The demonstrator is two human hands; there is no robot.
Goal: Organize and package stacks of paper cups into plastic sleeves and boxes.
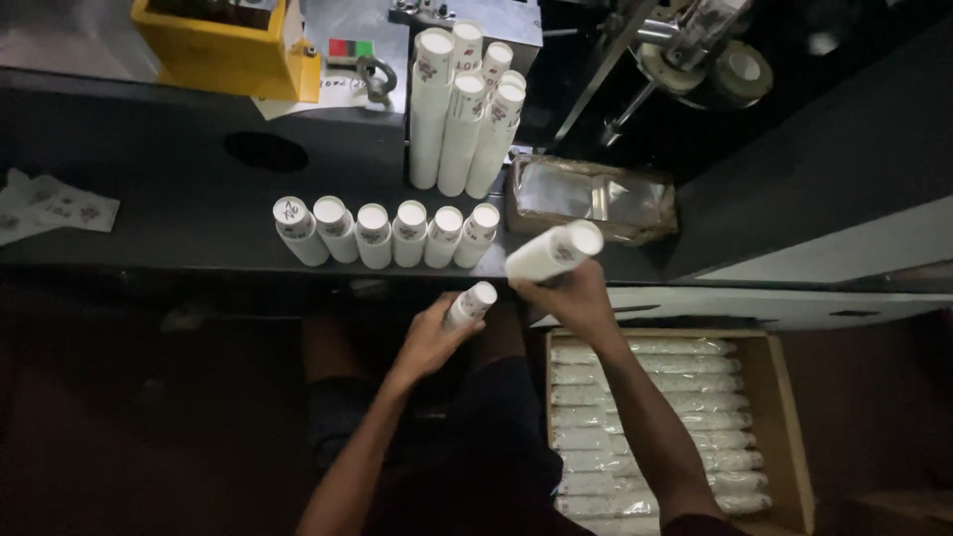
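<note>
My left hand [429,337] grips a short stack of white paper cups [470,304], held just below the edge of the dark worktop [179,203]. My right hand [574,296] holds a second, longer stack of white cups [552,252], tilted up to the right over the worktop's front edge. Right in front of both hands, a row of several short cup stacks [387,233] stands upside down along the worktop. Behind that row, several tall cup stacks [462,114] stand close together.
A crumpled clear plastic bag [591,199] lies right of the tall stacks. A cardboard box [784,417] at lower right holds several plastic-wrapped cup sleeves [650,422]. A yellow box [223,45] sits at back left, paper labels [55,208] at far left, machine parts [695,60] at back right.
</note>
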